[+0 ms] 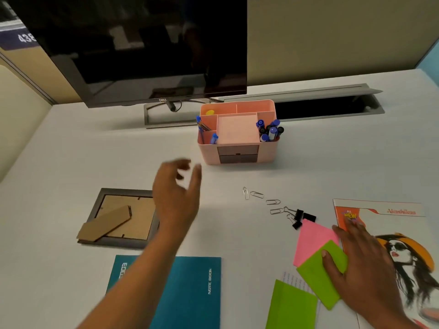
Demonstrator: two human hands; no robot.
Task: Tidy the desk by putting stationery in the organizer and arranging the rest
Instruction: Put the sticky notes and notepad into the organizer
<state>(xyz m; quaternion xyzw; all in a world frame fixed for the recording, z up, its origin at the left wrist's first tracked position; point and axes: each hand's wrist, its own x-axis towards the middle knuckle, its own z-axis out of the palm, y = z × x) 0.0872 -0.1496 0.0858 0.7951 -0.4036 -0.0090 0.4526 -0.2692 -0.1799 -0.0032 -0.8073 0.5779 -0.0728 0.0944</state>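
Note:
A pink organizer (237, 148) stands mid-desk with blue pens and markers (269, 130) in its side slots. My left hand (177, 198) hovers blurred in the air left of the organizer, fingers relaxed and empty. My right hand (363, 262) lies flat with its thumb on a green sticky pad (316, 276), which overlaps a pink pad (311, 238). A second green pad (291, 307) lies near the front edge. Several paper clips (257, 195) and black binder clips (303, 216) lie loose between the organizer and the pads.
A photo frame (118, 218) lies face down at the left, and a teal notebook (190, 293) lies in front of it. A magazine (399, 245) sits at the right under my right hand. A monitor (147, 48) stands behind, with an open cable tray (320, 103) to its right.

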